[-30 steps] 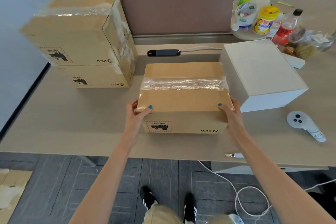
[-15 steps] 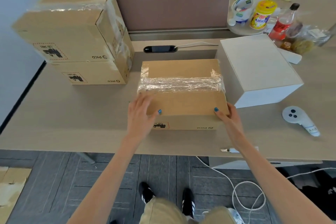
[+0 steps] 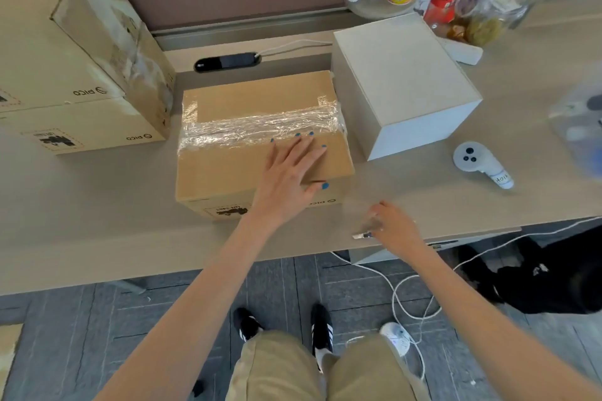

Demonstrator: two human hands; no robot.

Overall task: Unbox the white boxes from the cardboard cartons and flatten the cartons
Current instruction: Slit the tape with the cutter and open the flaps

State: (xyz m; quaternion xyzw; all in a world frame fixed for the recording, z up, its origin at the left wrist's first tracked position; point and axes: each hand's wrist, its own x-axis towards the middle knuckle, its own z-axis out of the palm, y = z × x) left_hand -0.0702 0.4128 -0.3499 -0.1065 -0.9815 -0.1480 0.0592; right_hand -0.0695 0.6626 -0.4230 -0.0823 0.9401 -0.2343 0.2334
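Hold, left: the left grip (image 3: 291,169) lay released and flat on top of the carton (image 3: 221,169), fingers spread, fingertips at the near edge of the tape strip (image 3: 257,127). It pressed and did not grasp.
Hold, right: the right grip (image 3: 395,228) was at a small blade-like tool (image 3: 362,235) on the table (image 3: 97,205), close to the front edge. Motion blur prevented a ruling on whether the fingers had closed on the tool.
Carton position: on the table directly in front of the person, just beside the white box (image 3: 404,75) on its right and near the stacked cartons (image 3: 65,58) on its left.
Carton state: sealed, with the tape unbroken across the top seam.
Long axis: left to right across the view, roughly parallel to the table's front edge, with the right end turned slightly away. The tape ran along this axis.
Facing: the printed side faced the person. The printing read inverted, so the carton probably stood bottom up.
Step in hand: judged to be steadying the carton while reaching for the cutter; opening had not yet begun.
Next move: called for bringing the blade to one end of the tape and drawing it along the seam. The cut needed to be shallow to spare the contents, with the left grip kept out of the blade path.
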